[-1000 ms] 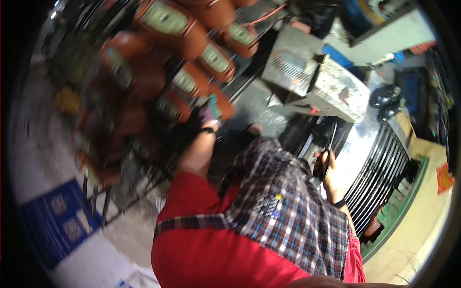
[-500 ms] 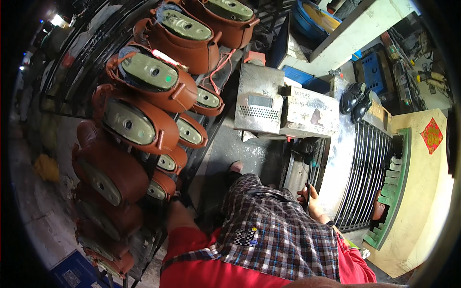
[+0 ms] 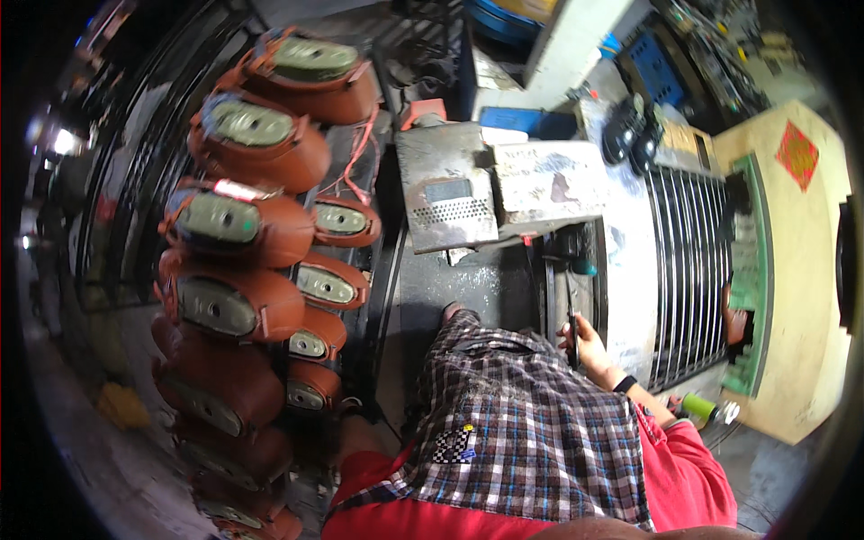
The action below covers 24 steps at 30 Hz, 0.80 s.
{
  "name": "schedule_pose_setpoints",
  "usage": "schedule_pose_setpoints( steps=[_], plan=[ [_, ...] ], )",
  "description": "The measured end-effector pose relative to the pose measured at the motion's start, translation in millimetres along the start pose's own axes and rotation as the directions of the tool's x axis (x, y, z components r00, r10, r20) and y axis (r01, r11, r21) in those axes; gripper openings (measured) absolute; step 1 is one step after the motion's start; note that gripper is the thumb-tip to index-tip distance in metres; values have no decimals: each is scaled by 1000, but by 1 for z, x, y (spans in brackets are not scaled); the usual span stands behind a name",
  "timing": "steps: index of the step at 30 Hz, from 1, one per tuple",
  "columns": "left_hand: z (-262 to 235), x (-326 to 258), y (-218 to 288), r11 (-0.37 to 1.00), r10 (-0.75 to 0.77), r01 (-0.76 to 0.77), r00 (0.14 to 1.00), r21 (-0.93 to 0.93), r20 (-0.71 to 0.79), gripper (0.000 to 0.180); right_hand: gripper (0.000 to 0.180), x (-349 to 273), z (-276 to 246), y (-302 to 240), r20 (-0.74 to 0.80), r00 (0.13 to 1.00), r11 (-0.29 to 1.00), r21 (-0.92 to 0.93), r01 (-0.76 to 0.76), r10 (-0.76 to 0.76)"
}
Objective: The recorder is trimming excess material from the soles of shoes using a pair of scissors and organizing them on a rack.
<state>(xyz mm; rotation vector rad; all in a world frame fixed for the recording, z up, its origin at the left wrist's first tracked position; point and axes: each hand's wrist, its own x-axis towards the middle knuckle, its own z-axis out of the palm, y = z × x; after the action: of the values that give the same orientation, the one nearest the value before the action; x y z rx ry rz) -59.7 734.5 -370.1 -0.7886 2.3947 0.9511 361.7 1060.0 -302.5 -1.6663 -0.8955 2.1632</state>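
R hand (image 3: 589, 342) now clamped on dark tool (image 3: 572, 326) nearer metal box (image 3: 447, 193); L hand lowered, hidden by motors (image 3: 236, 225), grip can't tell.

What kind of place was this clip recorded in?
Most likely a cluttered metal or repair workshop. Rows of rust-brown motor-like housings are stacked at the left, a grey metal machine box stands ahead, and the right hand holds a thin dark tool beside a black barred grille.

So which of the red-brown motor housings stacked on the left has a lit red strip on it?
The large red-brown housing third from the top in the outer column: a bright red strip glows along its upper edge. The other housings show none.
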Motion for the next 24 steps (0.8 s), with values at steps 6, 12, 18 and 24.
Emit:
schedule_pose_setpoints(
  steps=[6, 12, 18, 24],
  plan=[
    [-6, 15, 21, 991, -86, 94, 992, -94, 89, 56, 55, 59, -63, 52, -187, 972, 978, -180, 107, -141],
    [58, 16, 66, 757, 605, -633, 586, -161, 540, 25, 57, 60, -81, -5, -209, 833, 685, -685, 250, -513],
    [205, -185, 287, 221, 688, -975, 160, 5, 708, 58, 58, 18, -92, -17, -251, 700, 487, -859, 157, -668],
    [403, -418, 346, -277, 315, -937, -297, -212, 902, 76, 66, 18, -104, -12, -168, 639, 333, -931, 146, -750]
  ],
)
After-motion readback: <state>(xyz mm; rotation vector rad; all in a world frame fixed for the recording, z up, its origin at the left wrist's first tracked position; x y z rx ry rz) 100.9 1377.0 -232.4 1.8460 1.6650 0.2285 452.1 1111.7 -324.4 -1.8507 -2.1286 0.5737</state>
